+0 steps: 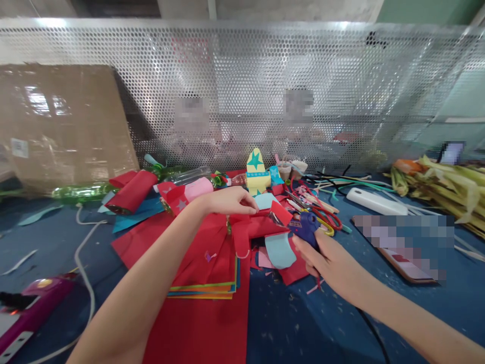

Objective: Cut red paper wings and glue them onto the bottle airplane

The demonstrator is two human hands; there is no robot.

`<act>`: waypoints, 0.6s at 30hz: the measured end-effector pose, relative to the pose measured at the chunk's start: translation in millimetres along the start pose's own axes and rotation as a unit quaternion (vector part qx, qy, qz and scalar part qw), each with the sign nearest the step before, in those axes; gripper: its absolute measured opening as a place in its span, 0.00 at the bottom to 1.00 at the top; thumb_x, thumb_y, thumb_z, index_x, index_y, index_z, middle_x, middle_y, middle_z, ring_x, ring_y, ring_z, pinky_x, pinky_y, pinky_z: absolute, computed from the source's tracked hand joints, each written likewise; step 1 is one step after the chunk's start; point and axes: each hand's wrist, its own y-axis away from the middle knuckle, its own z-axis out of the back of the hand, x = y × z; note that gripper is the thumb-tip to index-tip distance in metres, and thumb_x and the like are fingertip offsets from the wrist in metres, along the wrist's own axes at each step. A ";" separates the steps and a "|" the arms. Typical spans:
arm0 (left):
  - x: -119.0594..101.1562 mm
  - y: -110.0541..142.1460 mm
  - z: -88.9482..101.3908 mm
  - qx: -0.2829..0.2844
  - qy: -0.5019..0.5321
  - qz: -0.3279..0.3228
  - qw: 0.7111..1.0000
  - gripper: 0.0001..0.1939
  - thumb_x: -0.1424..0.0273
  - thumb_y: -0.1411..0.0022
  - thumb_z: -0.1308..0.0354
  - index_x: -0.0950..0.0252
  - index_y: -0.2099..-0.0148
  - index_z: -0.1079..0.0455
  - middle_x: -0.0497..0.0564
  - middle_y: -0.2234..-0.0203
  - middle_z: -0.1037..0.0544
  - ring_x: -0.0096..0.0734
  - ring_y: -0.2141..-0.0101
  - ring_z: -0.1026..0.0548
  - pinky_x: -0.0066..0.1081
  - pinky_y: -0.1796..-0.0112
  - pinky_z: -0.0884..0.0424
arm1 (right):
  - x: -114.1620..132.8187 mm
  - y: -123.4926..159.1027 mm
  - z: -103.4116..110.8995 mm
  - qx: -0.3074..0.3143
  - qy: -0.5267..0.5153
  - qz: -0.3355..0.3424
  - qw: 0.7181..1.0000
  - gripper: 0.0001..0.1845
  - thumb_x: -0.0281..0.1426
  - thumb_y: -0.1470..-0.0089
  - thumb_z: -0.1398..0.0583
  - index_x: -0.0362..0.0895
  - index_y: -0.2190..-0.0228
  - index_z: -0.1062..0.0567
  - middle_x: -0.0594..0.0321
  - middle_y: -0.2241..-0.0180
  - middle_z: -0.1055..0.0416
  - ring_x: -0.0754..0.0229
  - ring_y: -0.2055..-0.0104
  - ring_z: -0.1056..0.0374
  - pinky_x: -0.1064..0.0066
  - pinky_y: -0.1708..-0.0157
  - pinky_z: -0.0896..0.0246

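My right hand [322,253] is wrapped round a dark blue hot glue gun [306,226], its nozzle pointing left. The nozzle end is beside a red-paper-wrapped bottle [261,226] that lies on its side. Curved light blue paper pieces [281,250] sit around that bottle, along with a small red flap [280,213]. My left hand [233,201] arches over the bottle's left part, fingers bent down and drawn together at the light blue and red paper. What its fingertips hold is hidden. Red paper sheets [197,247] lie stacked below it, with coloured edges showing.
Beyond my hands are a yellow paper rocket shape [255,169], a red-wrapped roll [132,192], a green bottle [85,193] and scissors [329,217]. A phone [405,253] and dried husks [447,187] lie right. A purple tool [34,308] is at left. A perforated metal screen [242,91] stands behind.
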 end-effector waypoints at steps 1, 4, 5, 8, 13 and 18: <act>0.1 0.1 0.0 0.000 0.000 -0.001 1.000 0.12 0.68 0.40 0.46 0.67 0.58 0.25 0.52 0.59 0.20 0.31 0.59 0.25 0.25 0.60 0.34 | -1.0 0.4 1.0 0.004 0.005 -0.009 1.000 0.15 0.44 0.41 0.52 0.50 0.76 0.42 0.72 0.85 0.44 0.61 0.84 0.43 0.68 0.81 0.45; -0.1 0.7 0.0 0.000 -0.001 -0.003 1.000 0.12 0.68 0.41 0.45 0.68 0.58 0.25 0.52 0.59 0.20 0.31 0.59 0.24 0.25 0.59 0.34 | -4.7 1.4 3.5 -0.001 0.016 -0.026 1.000 0.16 0.46 0.42 0.53 0.50 0.75 0.42 0.73 0.85 0.45 0.61 0.83 0.43 0.68 0.80 0.45; -0.3 0.8 0.0 -0.002 -0.002 -0.003 1.000 0.12 0.68 0.41 0.45 0.67 0.58 0.25 0.52 0.60 0.20 0.31 0.60 0.24 0.25 0.59 0.34 | -6.0 1.5 4.3 0.000 0.018 -0.031 0.999 0.16 0.46 0.42 0.53 0.50 0.75 0.42 0.73 0.85 0.45 0.60 0.83 0.43 0.67 0.80 0.44; -0.6 0.7 -0.2 -0.006 -0.005 -0.002 1.000 0.11 0.67 0.41 0.44 0.66 0.60 0.25 0.52 0.60 0.20 0.31 0.60 0.24 0.25 0.59 0.34 | -9.8 1.2 7.4 -0.010 0.027 -0.036 0.999 0.17 0.47 0.43 0.53 0.50 0.76 0.43 0.71 0.85 0.44 0.59 0.83 0.41 0.66 0.79 0.43; -1.6 0.1 -0.5 -0.013 -0.008 0.005 1.000 0.12 0.68 0.40 0.45 0.67 0.59 0.25 0.52 0.59 0.20 0.31 0.59 0.24 0.25 0.59 0.34 | -16.9 -0.3 12.2 -0.040 0.041 -0.024 0.998 0.19 0.48 0.44 0.52 0.50 0.78 0.43 0.69 0.84 0.41 0.59 0.81 0.39 0.65 0.77 0.40; -2.2 0.2 -0.7 -0.014 -0.012 0.006 1.000 0.12 0.68 0.40 0.46 0.68 0.58 0.25 0.53 0.59 0.20 0.31 0.59 0.25 0.24 0.59 0.34 | -16.6 -0.1 12.4 -0.021 0.017 -0.027 0.999 0.19 0.48 0.43 0.53 0.49 0.77 0.43 0.70 0.83 0.42 0.60 0.82 0.40 0.65 0.78 0.40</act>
